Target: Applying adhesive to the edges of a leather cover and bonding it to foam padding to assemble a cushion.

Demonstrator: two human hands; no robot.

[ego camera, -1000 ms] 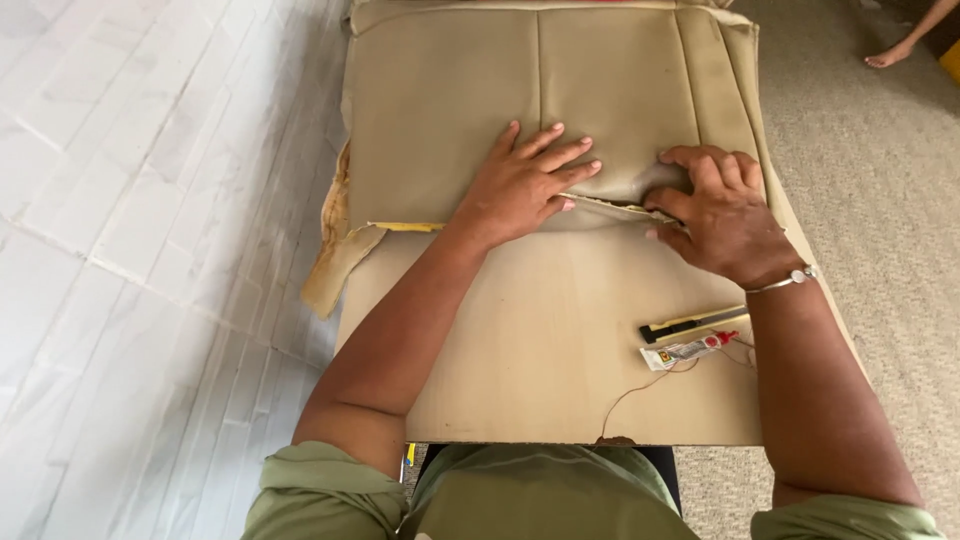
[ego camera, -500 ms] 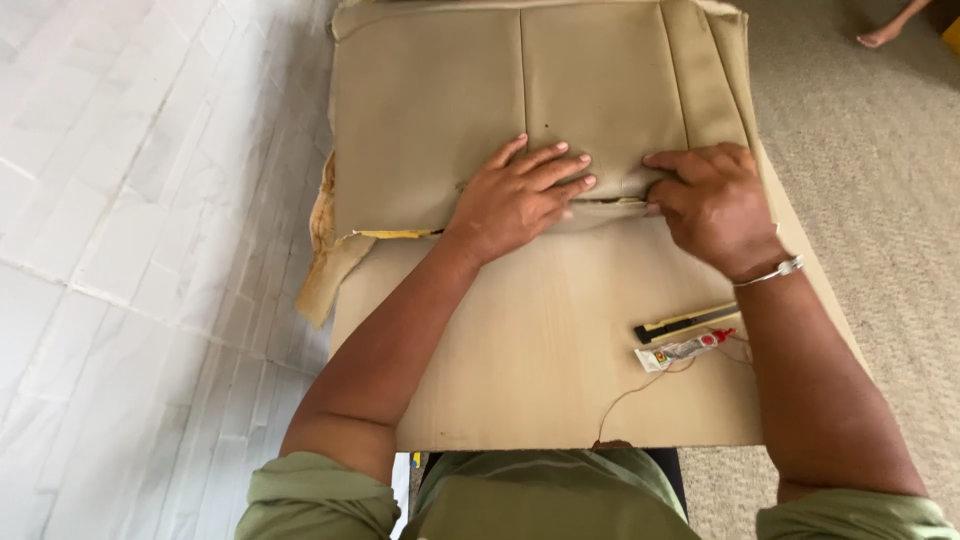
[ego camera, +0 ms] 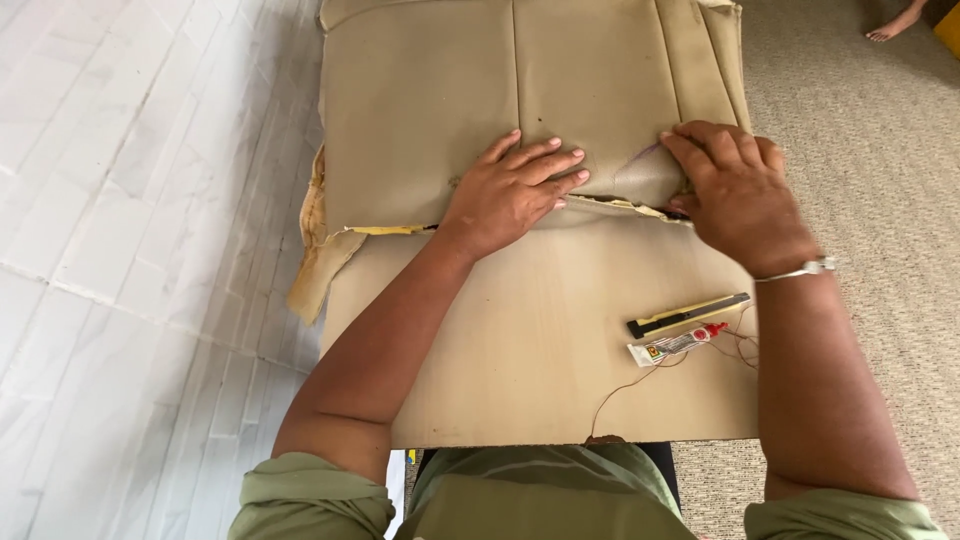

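So both hands are flat on the tan seat cover (ego camera: pixel 430 110) mid-frame: left hand (ego camera: pixel 510 190) pressing palm-down with fingers spread, right hand (ego camera: pixel 740 195) with fingertips curled onto the torn seam (ego camera: pixel 625 205), not really gripping anything. Lower right, on the cardboard sheet (ego camera: pixel 520 360), sit a utility knife (ego camera: pixel 688 314) and a glue tube (ego camera: pixel 675 344).

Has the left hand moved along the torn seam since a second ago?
No. The left hand stays flat at the seam's middle, just as far from the utility knife.
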